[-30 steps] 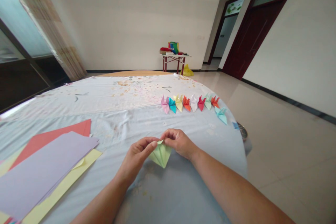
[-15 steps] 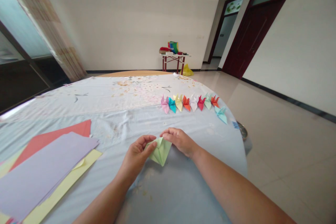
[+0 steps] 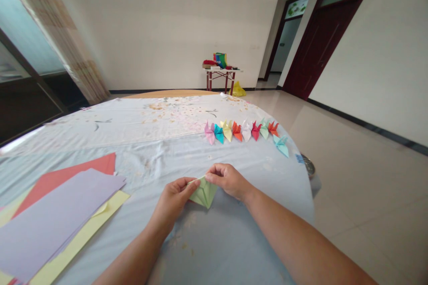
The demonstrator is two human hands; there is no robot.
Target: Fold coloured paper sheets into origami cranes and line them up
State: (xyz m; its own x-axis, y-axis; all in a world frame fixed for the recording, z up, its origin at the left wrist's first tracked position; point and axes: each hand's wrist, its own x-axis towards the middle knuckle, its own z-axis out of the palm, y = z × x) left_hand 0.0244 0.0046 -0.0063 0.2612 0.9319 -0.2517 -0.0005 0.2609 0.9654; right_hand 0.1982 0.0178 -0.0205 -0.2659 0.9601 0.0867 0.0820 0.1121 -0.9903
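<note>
A light green piece of folded paper (image 3: 205, 195) is held between my two hands just above the blue cloth, its pointed end toward me. My left hand (image 3: 177, 193) pinches its left corner, thumb on top and fingers behind. At its upper right edge my right hand (image 3: 227, 179) grips the paper between thumb and fingers. Creases run down the middle of the paper. Farther off to the right stands a row of several folded paper cranes (image 3: 237, 131) in pink, blue, yellow, orange, white, red and green, with a light turquoise paper crane (image 3: 281, 145) at its near end.
Sheets of purple paper (image 3: 56, 218) lie at the left over yellow paper (image 3: 110, 207) and red paper (image 3: 100, 164). The round table's tablecloth (image 3: 133, 129) is blue near me and floral white beyond. A small side table (image 3: 222, 71) with items stands by the wall.
My right thumb has moved onto the paper's top edge and pinches it there. The paper has tilted slightly, its near point a little higher. The cranes and sheets have stayed put.
</note>
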